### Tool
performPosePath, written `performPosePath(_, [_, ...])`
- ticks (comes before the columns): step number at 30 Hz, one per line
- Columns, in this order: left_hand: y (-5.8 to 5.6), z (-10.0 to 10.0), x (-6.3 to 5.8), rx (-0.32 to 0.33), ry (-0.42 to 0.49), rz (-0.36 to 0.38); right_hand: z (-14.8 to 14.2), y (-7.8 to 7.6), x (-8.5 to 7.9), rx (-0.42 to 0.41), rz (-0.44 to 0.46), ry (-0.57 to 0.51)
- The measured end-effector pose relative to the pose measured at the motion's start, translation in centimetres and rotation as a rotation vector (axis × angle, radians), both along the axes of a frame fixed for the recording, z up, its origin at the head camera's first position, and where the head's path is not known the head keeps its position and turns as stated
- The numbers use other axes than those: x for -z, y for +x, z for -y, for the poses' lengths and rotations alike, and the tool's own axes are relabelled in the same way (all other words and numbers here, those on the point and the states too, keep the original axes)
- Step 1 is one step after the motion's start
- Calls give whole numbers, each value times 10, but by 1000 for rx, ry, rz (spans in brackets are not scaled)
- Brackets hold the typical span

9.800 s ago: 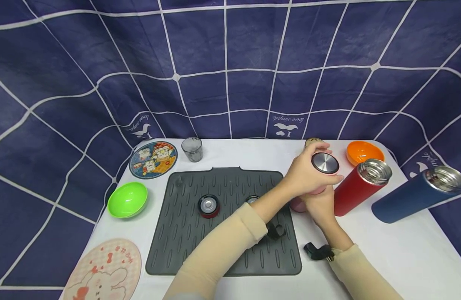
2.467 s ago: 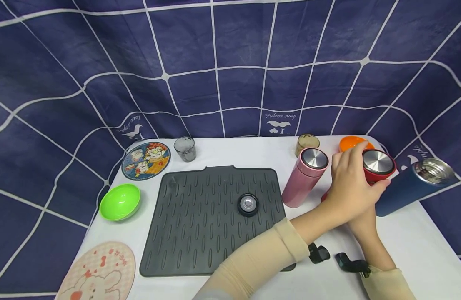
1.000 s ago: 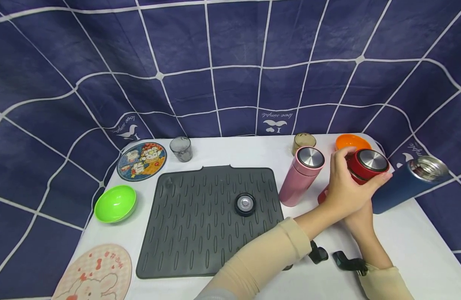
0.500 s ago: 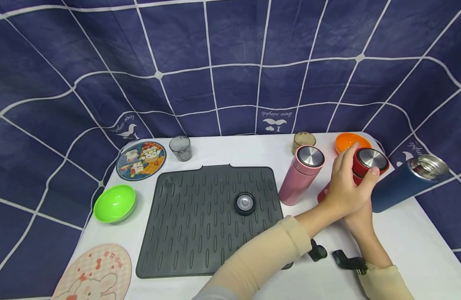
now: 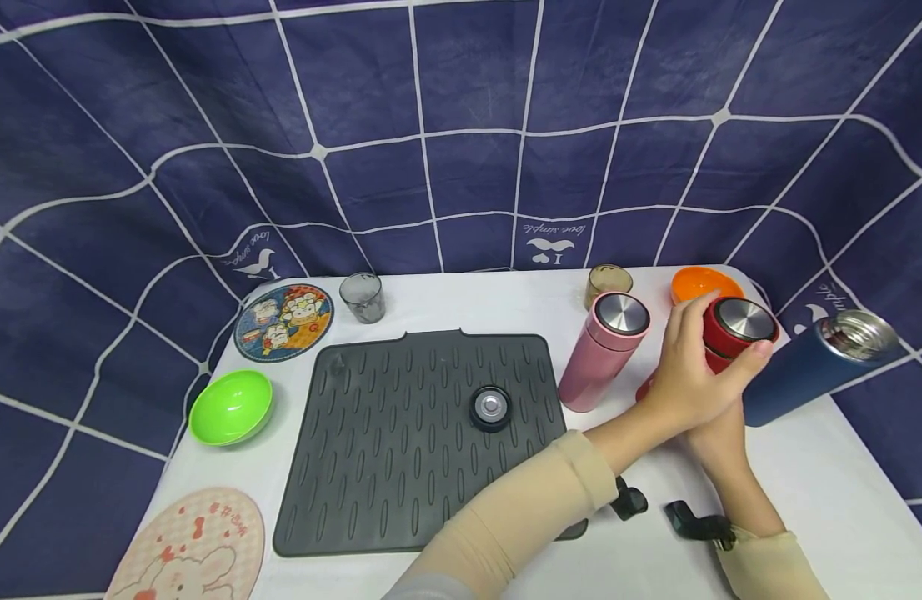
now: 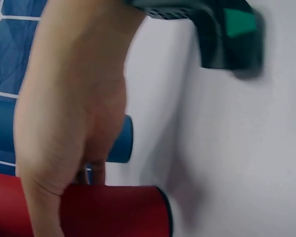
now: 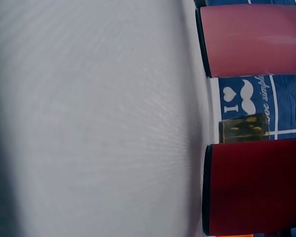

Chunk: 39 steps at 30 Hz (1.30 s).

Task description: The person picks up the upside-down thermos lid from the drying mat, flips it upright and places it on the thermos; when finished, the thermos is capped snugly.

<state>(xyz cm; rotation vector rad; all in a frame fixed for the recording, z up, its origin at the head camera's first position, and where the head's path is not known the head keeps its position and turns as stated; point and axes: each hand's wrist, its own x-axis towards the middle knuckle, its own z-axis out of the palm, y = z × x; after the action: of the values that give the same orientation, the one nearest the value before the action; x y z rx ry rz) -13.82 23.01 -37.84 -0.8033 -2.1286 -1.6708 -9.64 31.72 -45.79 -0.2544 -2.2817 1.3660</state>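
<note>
My left hand [image 5: 689,379] grips the red, silver-topped lid [image 5: 739,321] on the red thermos bottle [image 6: 113,210], fingers on its far-left side and thumb at its right. Below it my right hand [image 5: 719,437] holds the bottle's body; the left wrist view shows this right hand [image 6: 71,123] wrapped round it. To the left a pink thermos bottle [image 5: 596,358] stands with its lid on. At the right a blue thermos bottle [image 5: 809,371] stands without a lid, its steel mouth exposed. An upturned black lid [image 5: 491,408] lies on the dark grey mat [image 5: 386,467].
Behind the bottles are an amber glass [image 5: 608,282] and an orange bowl [image 5: 704,285]. Toward the left stand a grey glass [image 5: 363,297] and a green bowl [image 5: 232,408]. A patterned round mat [image 5: 283,323] and a pink rabbit mat [image 5: 194,542] lie along the left edge.
Earlier both hands were at the pink bottle, and the red lid lay on the mat. Now the red lid is on the red bottle. The left hand's thumb and fingers have shifted round it recently.
</note>
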Motion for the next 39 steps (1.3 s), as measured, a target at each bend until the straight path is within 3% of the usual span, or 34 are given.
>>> performPosePath(4, [0,-3,-1,-8,57,100,2,-1,-3,-9,7,-27])
performPosePath(6, [0,-2,0,1,59,113,4,0,-8,-29,-9,-60])
performPosePath(12, [-3,3,0,56,-31,41,14,6,-26,-88,-98,-67])
performPosePath(14, [-3,4,0,58,-43,52,15,8,-27,-80,-85,-61])
performPosePath(19, [-1,1,-1,22,2,92,6,3,-9,-19,-6,-60])
performPosePath(21, [-1,1,0,20,15,58,3,1,-6,-14,3,-58])
performPosePath(26, [-3,5,2,60,-13,-26,12,5,-23,-65,-62,-55])
performPosePath(29, [-3,5,1,67,-20,-3,15,7,-27,-70,-77,-58])
performPosePath(34, [-4,4,-1,60,15,69,16,8,-25,-34,-17,-69])
performPosePath(39, [-4,7,0,78,-18,33,16,8,-26,-49,-33,-67])
